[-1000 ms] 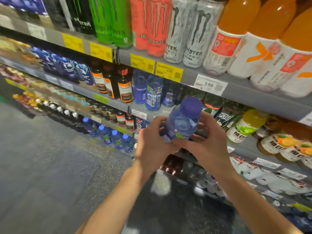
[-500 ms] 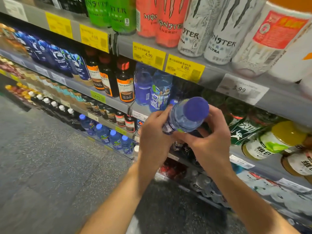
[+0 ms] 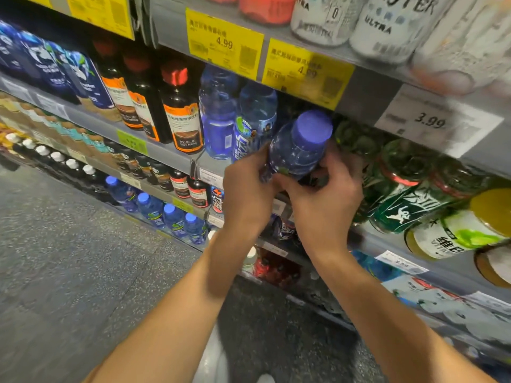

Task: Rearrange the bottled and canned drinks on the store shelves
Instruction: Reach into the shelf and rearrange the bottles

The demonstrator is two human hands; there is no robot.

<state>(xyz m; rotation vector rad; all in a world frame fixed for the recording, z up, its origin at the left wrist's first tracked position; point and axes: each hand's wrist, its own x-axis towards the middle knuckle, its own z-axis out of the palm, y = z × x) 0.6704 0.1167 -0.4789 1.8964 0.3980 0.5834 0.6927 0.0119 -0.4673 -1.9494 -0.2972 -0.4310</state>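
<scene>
Held item: blue drink bottle (image 3: pixel 296 153) with purple cap (image 3: pixel 312 128), tilted so the cap leans toward the camera, at the front edge of the middle shelf (image 3: pixel 177 158).
Left hand (image 3: pixel 246 189): grip clamped on the bottle's lower body from the left side, fingers curled round it.
Right hand (image 3: pixel 323 200): grip clamped on the same bottle from the right and beneath, thumb across the front.
Just left of the grip: two upright blue bottles (image 3: pixel 237 120) on the same shelf.
Further left of the grip: dark bottles with red caps and orange labels (image 3: pixel 179 114).
Right of the grip: green-labelled bottles (image 3: pixel 401 189); a yellow-capped bottle (image 3: pixel 464 233) beyond them.
Above the grip: yellow price tags reading 4.99 (image 3: pixel 224 41); white tag reading 3.99 (image 3: pixel 431 121); white Ultra cans (image 3: pixel 387 20) on the upper shelf.
Below and left of the grip: row of small blue-capped bottles (image 3: pixel 168 214) on a lower shelf.
Underfoot: speckled grey floor (image 3: pixel 69 258).
</scene>
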